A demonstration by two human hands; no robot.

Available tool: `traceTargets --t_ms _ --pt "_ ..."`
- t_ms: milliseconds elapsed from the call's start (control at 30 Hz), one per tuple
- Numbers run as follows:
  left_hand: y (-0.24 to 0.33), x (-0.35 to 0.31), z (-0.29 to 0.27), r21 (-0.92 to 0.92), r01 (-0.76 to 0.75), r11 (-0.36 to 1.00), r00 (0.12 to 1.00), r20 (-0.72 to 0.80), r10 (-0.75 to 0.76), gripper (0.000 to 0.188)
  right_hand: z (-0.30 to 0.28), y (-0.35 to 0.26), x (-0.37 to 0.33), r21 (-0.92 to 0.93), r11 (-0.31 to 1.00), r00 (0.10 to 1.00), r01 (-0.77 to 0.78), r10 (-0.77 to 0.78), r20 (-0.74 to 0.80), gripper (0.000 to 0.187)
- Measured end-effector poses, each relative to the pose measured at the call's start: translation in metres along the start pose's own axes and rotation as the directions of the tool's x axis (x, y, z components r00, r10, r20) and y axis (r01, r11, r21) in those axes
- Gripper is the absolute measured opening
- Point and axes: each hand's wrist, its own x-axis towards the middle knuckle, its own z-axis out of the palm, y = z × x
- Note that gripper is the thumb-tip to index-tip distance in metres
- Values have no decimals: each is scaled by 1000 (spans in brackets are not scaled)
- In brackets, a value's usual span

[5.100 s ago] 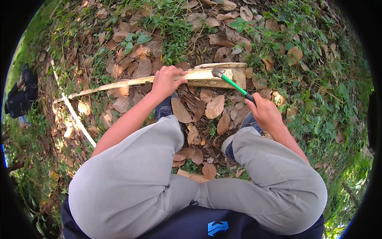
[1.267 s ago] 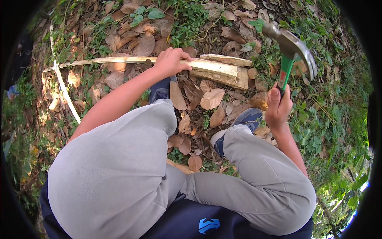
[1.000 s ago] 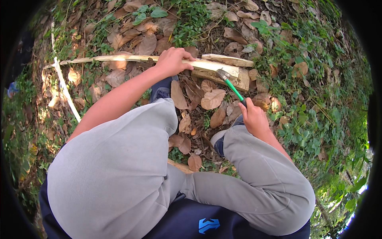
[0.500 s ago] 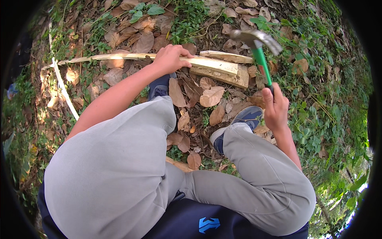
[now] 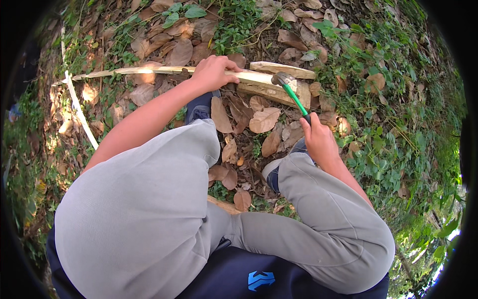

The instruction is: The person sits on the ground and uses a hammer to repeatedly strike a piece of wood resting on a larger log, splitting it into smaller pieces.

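My left hand is closed around a long, narrow wooden strip lying across the ground. The strip's right end rests over a thicker wooden block. In my right hand is a claw hammer with a green handle and a dark grip. Its metal head is down at the strip's right end, to the right of my left hand; whether it touches the wood, or a nail is under it, I cannot make out. Just beyond the strip lies a short split piece of wood.
Dry brown leaves and green plants cover the ground. A pale thin stick crosses the strip's far left end. My shoes are close to the wood, and another wood piece shows between my legs.
The hammer has swung down and to the left, from raised above the ground to the strip's right end. My left hand has stayed in place on the strip.
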Motion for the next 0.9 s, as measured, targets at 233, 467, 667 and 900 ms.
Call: traceTargets --t_ms 233,467,667,900 --pt "-1 2 3 40 -46 998 999 -21 47 35 -24 11 11 146 989 999 31 -28 -19 41" --pt "-2 -2 2 -21 4 1000 1000 9 -4 32 -57 -9 8 427 857 889 289 -75 -452 37" --pt "4 1 2 10 -22 1000 1000 9 22 32 7 9 3 133 991 999 -19 15 33 37" --pt "1 -2 3 38 -45 998 999 -25 46 31 -5 -7 9 90 995 993 -38 27 119 41"
